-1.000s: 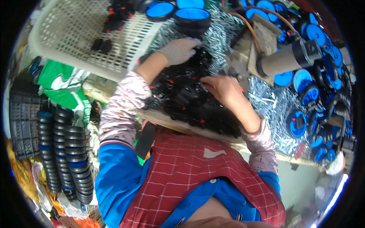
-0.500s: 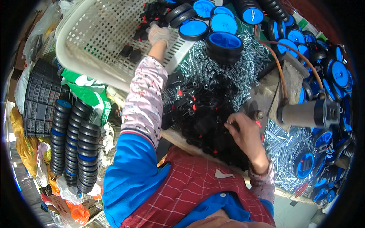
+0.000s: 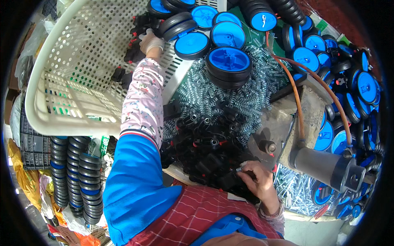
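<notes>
Your gloved left hand (image 3: 151,41) reaches to 11 o'clock, fingers curled on black parts (image 3: 137,51) in the white basket (image 3: 74,74), while your right hand (image 3: 256,180) at 5 o'clock pinches 1 black part (image 3: 230,180), the nearer hand to the pile (image 3: 209,147).

On the desk, your left hand (image 3: 151,41) reaches far out into the perforated basket (image 3: 78,69) at far left, among the small plastic parts (image 3: 133,51) lying in it, while your right hand (image 3: 256,180) rests near you on the pile of plastic housings (image 3: 209,151). Behind that pile lies a heap of springs (image 3: 230,92), with wheels (image 3: 227,61) stacked on and beyond it. To your right stands the cylinder tool (image 3: 328,166); stacked tyres (image 3: 74,172) sit near left below the basket.
</notes>
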A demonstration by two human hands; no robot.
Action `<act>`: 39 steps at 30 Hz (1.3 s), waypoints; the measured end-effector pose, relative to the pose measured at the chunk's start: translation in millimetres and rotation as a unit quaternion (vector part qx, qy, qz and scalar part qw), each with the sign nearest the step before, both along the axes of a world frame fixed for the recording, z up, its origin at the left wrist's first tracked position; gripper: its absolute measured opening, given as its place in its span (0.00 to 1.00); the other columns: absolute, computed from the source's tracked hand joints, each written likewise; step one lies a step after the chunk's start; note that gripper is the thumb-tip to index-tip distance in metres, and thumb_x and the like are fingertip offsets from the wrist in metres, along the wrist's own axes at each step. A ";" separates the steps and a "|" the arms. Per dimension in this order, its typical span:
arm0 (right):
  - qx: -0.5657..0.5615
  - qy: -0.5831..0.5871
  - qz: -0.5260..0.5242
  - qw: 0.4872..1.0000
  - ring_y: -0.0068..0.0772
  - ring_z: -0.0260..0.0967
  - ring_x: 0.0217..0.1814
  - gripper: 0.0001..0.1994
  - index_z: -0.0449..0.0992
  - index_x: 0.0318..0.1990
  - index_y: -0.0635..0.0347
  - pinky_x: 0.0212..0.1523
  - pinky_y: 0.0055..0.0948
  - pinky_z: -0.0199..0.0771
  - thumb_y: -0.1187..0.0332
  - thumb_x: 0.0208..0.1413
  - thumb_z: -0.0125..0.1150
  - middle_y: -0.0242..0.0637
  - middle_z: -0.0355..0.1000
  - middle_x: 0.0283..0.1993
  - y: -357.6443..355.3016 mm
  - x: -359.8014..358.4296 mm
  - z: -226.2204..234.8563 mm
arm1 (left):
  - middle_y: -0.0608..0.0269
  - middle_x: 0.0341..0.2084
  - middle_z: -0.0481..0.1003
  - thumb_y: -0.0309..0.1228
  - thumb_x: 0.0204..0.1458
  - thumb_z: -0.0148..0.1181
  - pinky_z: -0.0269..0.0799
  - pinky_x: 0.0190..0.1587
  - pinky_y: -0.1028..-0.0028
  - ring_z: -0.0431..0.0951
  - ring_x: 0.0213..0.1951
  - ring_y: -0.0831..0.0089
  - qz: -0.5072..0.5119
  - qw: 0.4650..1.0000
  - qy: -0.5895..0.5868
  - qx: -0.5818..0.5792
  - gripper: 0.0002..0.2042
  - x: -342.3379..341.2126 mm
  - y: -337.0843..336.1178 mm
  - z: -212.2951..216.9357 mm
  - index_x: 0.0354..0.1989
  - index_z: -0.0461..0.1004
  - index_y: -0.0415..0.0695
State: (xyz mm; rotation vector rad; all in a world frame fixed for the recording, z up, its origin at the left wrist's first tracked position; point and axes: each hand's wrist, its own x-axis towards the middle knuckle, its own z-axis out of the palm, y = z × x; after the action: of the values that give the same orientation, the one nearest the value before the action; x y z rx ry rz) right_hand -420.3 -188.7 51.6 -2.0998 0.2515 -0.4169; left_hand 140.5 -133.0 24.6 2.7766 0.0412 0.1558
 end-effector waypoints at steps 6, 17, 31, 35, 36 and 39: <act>0.044 0.022 -0.045 0.998 0.33 0.77 0.38 0.11 0.78 0.40 0.62 0.38 0.28 0.77 0.76 0.48 0.72 0.41 0.78 0.39 5.8 0.8 4.2 | 0.43 0.55 0.65 0.45 0.38 0.74 0.71 0.55 0.54 0.73 0.54 0.45 -0.064 0.969 -0.134 -0.195 0.40 -61.8 33.9 16.0 0.61 0.61 0.50; 0.218 -0.155 -0.018 0.963 0.12 0.65 0.37 0.10 0.76 0.44 0.65 0.41 0.16 0.67 0.80 0.55 0.64 0.29 0.76 0.45 7.9 95.4 25.5 | 0.51 0.47 0.72 0.28 0.38 0.75 0.73 0.51 0.63 0.74 0.48 0.51 -0.534 0.812 -0.159 -0.174 0.29 -296.6 93.8 67.6 0.51 0.68 0.41; -0.212 -0.215 0.128 0.945 0.44 0.76 0.48 0.13 0.79 0.43 0.65 0.48 0.34 0.76 0.75 0.49 0.68 0.40 0.78 0.45 13.2 149.8 28.8 | 0.48 0.50 0.71 0.29 0.37 0.72 0.70 0.52 0.58 0.73 0.50 0.48 -0.541 0.800 -0.211 -0.147 0.24 -301.0 148.5 43.4 0.46 0.71 0.43; -0.150 -0.037 -0.014 0.988 0.47 0.77 0.45 0.10 0.79 0.45 0.63 0.46 0.33 0.76 0.75 0.55 0.62 0.44 0.79 0.43 -13.5 174.5 27.3 | 0.49 0.50 0.71 0.27 0.37 0.72 0.71 0.52 0.59 0.73 0.50 0.48 -0.500 0.829 -0.196 -0.157 0.24 -288.3 161.3 46.6 0.45 0.71 0.43; -0.182 0.000 -0.008 0.983 0.47 0.78 0.43 0.10 0.80 0.44 0.61 0.45 0.34 0.77 0.73 0.54 0.64 0.43 0.79 0.41 -26.0 184.1 20.2 | 0.49 0.51 0.71 0.26 0.37 0.72 0.72 0.52 0.59 0.73 0.50 0.49 -0.490 0.837 -0.188 -0.153 0.24 -284.3 161.2 48.5 0.45 0.71 0.43; -0.294 0.130 0.025 0.947 0.50 0.75 0.44 0.10 0.80 0.41 0.58 0.45 0.44 0.75 0.69 0.51 0.67 0.42 0.77 0.39 -24.3 209.5 3.8 | 0.48 0.51 0.71 0.27 0.38 0.72 0.73 0.52 0.60 0.75 0.50 0.49 -0.465 0.851 -0.167 -0.176 0.23 -271.6 160.2 44.1 0.46 0.71 0.43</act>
State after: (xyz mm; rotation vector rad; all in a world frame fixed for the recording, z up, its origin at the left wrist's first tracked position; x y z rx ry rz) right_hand -210.8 -213.0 55.4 -2.7476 0.2456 -0.1923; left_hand -131.1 27.2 68.7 2.0749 -1.2013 0.3240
